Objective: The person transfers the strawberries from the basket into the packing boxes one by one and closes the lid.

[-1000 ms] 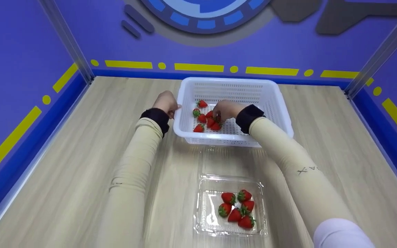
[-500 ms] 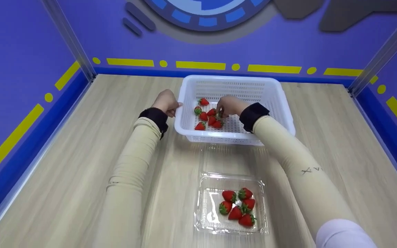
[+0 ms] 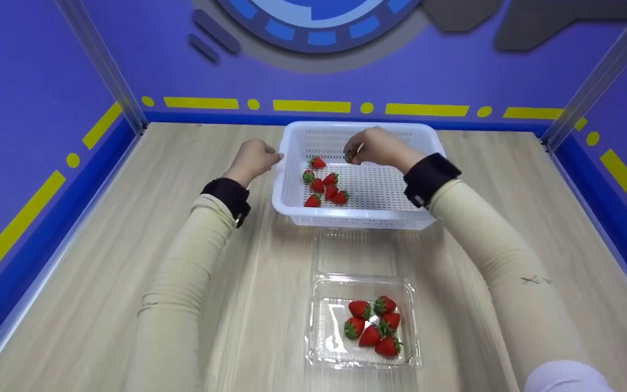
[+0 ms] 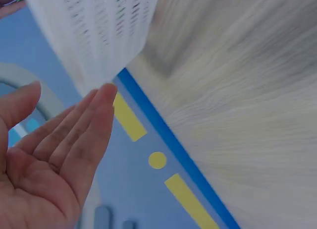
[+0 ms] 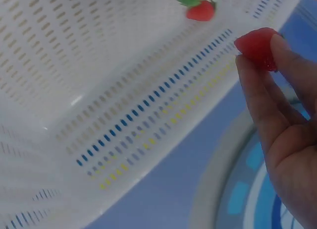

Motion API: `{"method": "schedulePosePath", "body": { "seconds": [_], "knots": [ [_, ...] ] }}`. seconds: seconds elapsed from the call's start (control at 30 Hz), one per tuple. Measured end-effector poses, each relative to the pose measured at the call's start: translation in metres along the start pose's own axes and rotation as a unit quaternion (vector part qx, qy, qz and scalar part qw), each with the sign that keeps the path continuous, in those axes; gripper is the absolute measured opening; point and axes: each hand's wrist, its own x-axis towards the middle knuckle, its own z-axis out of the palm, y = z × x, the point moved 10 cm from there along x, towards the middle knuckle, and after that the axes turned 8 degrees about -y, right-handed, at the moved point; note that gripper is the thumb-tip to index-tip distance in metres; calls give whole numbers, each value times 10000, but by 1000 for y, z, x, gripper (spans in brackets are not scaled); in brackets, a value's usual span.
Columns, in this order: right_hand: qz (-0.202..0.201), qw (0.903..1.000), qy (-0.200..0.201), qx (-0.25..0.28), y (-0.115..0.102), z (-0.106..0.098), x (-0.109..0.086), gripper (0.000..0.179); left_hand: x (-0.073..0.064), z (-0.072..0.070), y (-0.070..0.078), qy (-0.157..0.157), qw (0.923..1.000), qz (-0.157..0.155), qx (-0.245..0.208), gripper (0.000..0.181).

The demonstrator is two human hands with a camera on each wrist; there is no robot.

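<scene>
In the right wrist view a red strawberry (image 5: 258,48) is pinched between the thumb and fingers of my right hand (image 5: 290,110). The head view has that right hand (image 3: 377,146) above the far part of a white plastic basket (image 3: 357,213). Several strawberries (image 3: 331,191) lie on the basket's floor, toward its left side. Beside the basket's left rim is my left hand (image 3: 253,160); in the left wrist view its fingers (image 4: 91,135) are straight, with the thumb apart and nothing held. Whether the fingertips touch the rim, I cannot tell.
Nearer on the wooden table (image 3: 112,245) lies a clear plastic clamshell box (image 3: 327,356), its lid (image 3: 357,256) folded back toward the basket. Several strawberries (image 3: 369,336) sit in its tray. Blue panels (image 3: 313,87) stand at the back and both sides.
My right hand has risen from among the strawberries, lifting one toward the back of the basket. My left hand has let go of the basket's left rim and straightened its fingers.
</scene>
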Motion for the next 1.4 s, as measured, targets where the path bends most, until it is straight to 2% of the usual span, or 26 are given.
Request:
{"method": "schedulePosePath", "body": {
  "seconds": [0.17,0.27,0.33,0.47,0.63,0.73,0.83,1.0,1.07,1.17,1.4],
  "knots": [
    [-409,9986,316,-65,-31,-25,-31,26,-17,-25,29,326,9970,707,-3,42],
    [-911,9949,395,-165,-57,-26,-51,25,-33,-28,42,309,9947,961,-191,41],
    [-1255,9910,399,-222,-75,-21,-65,23,-45,-24,45,207,9934,1034,-444,40],
    [-1876,9805,349,-473,-108,-1,-97,22,-72,-4,44,-126,9895,1073,-957,39],
    [-2519,9655,35,-650,-137,38,-132,24,-103,26,34,-641,9862,1104,-1052,37],
    [-2687,9605,-178,-709,-145,62,-146,24,-117,41,27,-922,9818,1122,-1227,37],
    [-2805,9559,-369,-788,-148,86,-158,24,-130,59,19,-1241,9738,1157,-1516,36],
    [-3183,9401,-549,-1091,-154,122,-177,23,-151,93,8,-1780,9590,1102,-1910,37],
    [-3217,9377,-670,-1125,-155,132,-183,23,-157,104,6,-1932,9552,1068,-1974,37],
    [-3109,9393,-910,-1133,-153,146,-190,23,-164,121,1,-2117,9531,980,-1928,37],
    [-3062,9347,-1274,-1275,-152,174,-206,25,-175,146,-16,-2336,9546,774,-1679,27]
  ]
}}
